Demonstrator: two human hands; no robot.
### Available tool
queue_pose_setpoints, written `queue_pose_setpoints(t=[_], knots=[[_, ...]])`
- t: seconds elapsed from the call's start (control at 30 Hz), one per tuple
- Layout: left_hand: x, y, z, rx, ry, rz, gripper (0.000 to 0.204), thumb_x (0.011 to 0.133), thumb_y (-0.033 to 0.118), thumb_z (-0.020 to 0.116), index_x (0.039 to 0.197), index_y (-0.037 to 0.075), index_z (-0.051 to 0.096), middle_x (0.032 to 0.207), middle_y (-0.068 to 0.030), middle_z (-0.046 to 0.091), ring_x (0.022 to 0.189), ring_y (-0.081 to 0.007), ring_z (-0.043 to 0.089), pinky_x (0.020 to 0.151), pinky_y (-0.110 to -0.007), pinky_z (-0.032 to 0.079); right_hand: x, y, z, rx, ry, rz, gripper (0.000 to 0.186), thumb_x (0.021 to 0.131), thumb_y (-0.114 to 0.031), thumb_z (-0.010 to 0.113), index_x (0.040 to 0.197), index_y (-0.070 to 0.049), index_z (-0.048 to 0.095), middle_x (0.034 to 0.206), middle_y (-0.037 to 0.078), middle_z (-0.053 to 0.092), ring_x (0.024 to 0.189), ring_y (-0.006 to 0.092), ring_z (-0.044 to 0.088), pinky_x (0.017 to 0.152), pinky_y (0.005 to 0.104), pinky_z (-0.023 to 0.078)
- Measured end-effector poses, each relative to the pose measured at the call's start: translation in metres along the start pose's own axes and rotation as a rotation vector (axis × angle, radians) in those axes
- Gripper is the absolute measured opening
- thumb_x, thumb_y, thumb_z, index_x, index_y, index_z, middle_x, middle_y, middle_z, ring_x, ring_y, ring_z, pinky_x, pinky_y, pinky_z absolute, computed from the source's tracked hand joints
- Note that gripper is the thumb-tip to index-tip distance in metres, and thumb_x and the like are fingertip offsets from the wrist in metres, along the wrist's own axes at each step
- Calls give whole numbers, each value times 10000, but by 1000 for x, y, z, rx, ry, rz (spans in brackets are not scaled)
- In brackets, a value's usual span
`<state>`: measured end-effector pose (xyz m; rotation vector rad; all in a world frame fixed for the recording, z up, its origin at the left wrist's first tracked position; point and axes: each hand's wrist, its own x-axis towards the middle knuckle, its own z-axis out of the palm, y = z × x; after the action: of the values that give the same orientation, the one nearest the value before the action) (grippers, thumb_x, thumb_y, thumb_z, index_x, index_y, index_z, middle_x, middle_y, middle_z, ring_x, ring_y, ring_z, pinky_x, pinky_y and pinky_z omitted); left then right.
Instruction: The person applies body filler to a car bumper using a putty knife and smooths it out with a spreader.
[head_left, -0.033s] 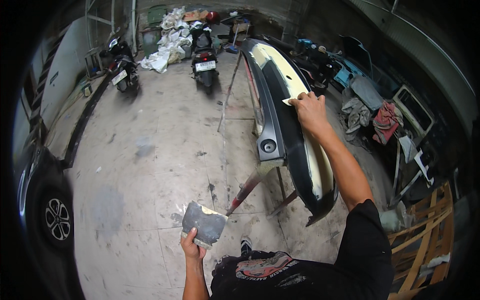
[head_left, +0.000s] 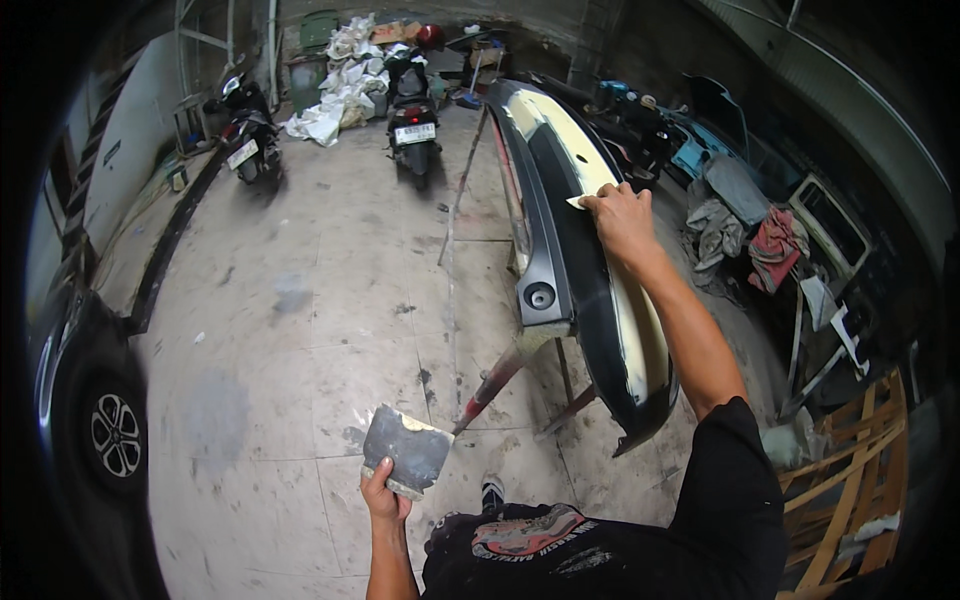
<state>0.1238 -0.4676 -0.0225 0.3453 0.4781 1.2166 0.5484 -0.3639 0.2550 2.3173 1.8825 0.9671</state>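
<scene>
A long car bumper [head_left: 550,165], dark with broad cream patches along its top, lies on a metal stand [head_left: 500,375]. My right hand [head_left: 622,220] pinches a small cream spreader-like piece [head_left: 576,203] against the bumper's upper face; the fingertips are bent over it. Low in front of me, my left hand [head_left: 387,480] grips a grey square board [head_left: 415,445] with cream smears along its edges, thumb on top. The board is held apart from the bumper, to the left of the stand's leg.
Two scooters [head_left: 410,130] [head_left: 255,150] stand at the back beside white sacks [head_left: 340,90]. A dark car [head_left: 75,420] is at left. At right are draped cloths [head_left: 770,250], a door frame [head_left: 835,220] and wooden slats [head_left: 850,470]. A blue vehicle body [head_left: 690,140] sits behind.
</scene>
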Motion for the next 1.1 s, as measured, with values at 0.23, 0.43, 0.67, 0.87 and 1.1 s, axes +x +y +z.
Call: queue_pose_setpoints(t=[0.23,0.43,0.67,0.87,1.1], knots=[[4,-12,-4,-4,94,111,431,872,47,567,1289,-44,514,1189,-156,630,1053,-296,639,928,-424,523,75,25,24,52,-112,13,373,896,-104,477,1113,-267,733,1075,79,676,1045,260,587,847,474,387],[5,-28,-10,-19,75,133,459,914,106,545,1342,-40,468,1265,-173,599,1132,-324,610,976,-453,500,56,36,-3,195,48,-57,367,895,-85,491,1135,-248,715,1089,65,676,1051,238,572,858,439,364],[19,-23,2,-25,31,6,414,902,64,559,1299,-42,504,1213,-161,616,1097,-301,619,967,-434,498,-115,3,-77,83,183,-326,351,762,-78,576,1081,-170,690,1093,68,606,1089,240,538,871,441,360],[28,-24,11,95,-68,-27,412,901,88,567,1289,-36,503,1190,-165,625,1081,-308,630,947,-447,517,-152,-13,-76,26,114,-261,283,765,-95,599,1020,-158,703,985,74,601,1030,241,545,893,456,352],[-8,-24,20,36,-86,-9,439,866,39,591,1291,-34,510,1198,-147,618,1090,-286,615,972,-430,490,-42,5,-23,-31,29,-120,275,852,-117,536,1016,-215,733,972,49,636,1012,216,571,845,422,359]])
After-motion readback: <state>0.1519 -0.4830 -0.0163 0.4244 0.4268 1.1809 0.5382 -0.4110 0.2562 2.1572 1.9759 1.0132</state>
